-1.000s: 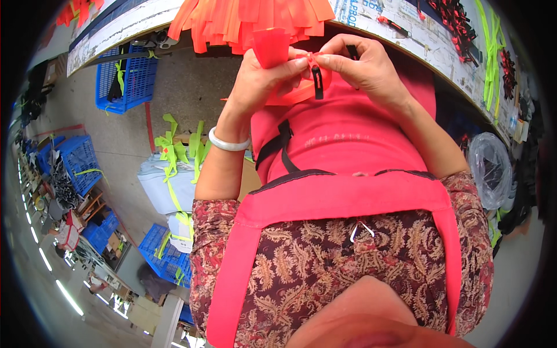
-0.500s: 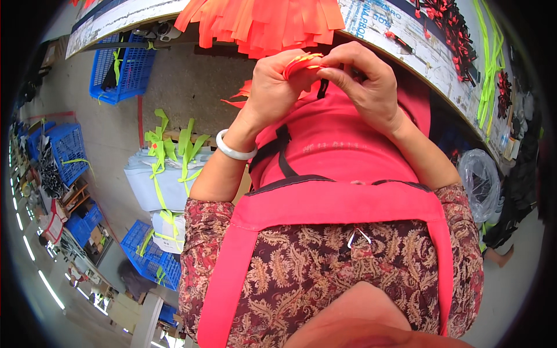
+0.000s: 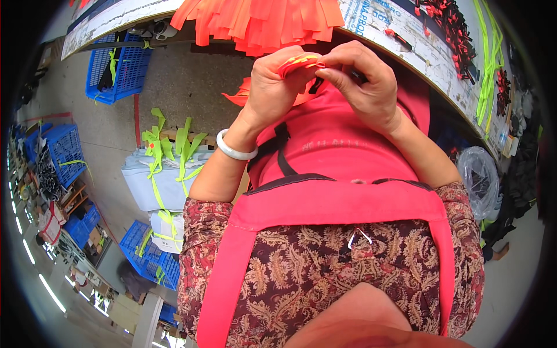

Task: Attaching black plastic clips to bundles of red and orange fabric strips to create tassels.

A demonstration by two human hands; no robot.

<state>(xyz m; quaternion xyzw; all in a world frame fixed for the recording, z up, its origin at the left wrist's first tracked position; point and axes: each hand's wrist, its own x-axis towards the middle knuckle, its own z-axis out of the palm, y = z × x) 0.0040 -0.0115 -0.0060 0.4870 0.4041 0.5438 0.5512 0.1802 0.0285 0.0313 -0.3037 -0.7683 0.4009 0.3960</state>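
My left hand and my right hand meet in front of my chest, both pinching a small folded orange fabric piece with yellow marks. A white bangle circles my left wrist. Just beyond my fingers a stack of orange fabric strips hangs over the edge of the worktable. A loose orange scrap shows below my left hand. I wear a red apron over a patterned shirt.
Blue plastic crates stand on the floor at left, more blue crates lower down. White bundles tied with neon green straps lie beside me. Black and red small parts and green straps lie on the table at right. A clear plastic bag sits at right.
Both hands have stayed together on the orange piece while it was folded smaller between the fingers; the view has shifted slightly, with the hands a bit lower in the picture.
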